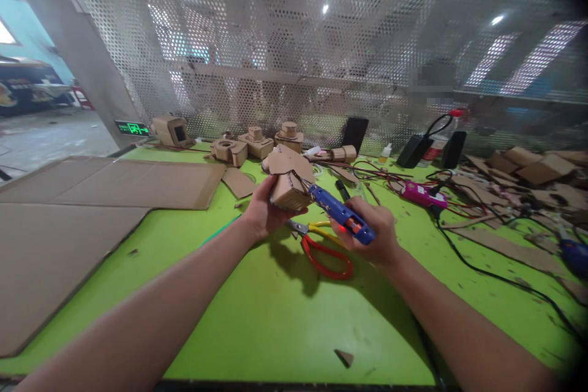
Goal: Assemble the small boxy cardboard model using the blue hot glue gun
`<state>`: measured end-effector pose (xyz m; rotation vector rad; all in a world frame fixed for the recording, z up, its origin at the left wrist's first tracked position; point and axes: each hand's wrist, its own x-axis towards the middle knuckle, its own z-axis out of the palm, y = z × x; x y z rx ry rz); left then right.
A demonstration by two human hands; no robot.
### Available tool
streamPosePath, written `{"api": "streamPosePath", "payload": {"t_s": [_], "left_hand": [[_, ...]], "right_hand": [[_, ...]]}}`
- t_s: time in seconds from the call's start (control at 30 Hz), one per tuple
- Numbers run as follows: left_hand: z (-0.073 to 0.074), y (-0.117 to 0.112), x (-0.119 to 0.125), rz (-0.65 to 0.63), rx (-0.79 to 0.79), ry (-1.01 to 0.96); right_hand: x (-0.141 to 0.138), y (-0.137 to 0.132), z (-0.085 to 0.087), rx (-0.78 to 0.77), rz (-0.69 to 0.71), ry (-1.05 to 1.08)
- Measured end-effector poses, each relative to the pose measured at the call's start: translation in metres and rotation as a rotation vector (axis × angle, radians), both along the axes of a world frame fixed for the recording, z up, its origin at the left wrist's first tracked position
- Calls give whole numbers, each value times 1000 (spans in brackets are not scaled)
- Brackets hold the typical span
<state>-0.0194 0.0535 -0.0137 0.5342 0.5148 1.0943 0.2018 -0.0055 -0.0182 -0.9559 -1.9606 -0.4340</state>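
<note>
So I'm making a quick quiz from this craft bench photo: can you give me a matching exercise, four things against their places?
Things:
1. cardboard model
2. blue glue gun
3. red-handled scissors
4. pink device

Places:
a. flat on the green table, beneath the hands
b. in the right hand
c. among cables, far right
d. in the left hand

Pairs: 1-d, 2-b, 3-a, 4-c

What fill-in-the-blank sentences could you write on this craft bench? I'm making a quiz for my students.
1. The left hand holds a small model made of ____.
2. The right hand holds a glue gun coloured ____.
3. The scissors lying between the hands have handles of red and ____.
4. The table has a top coloured ____.

Missing words: cardboard; blue; yellow; green
</note>
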Motion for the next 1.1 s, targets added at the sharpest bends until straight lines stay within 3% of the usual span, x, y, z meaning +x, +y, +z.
{"api": "streamPosePath", "payload": {"t_s": [1.1], "left_hand": [[4,3,-5,-17,-41,-75]], "right_hand": [[-1,0,3,21,-66,-21]]}}
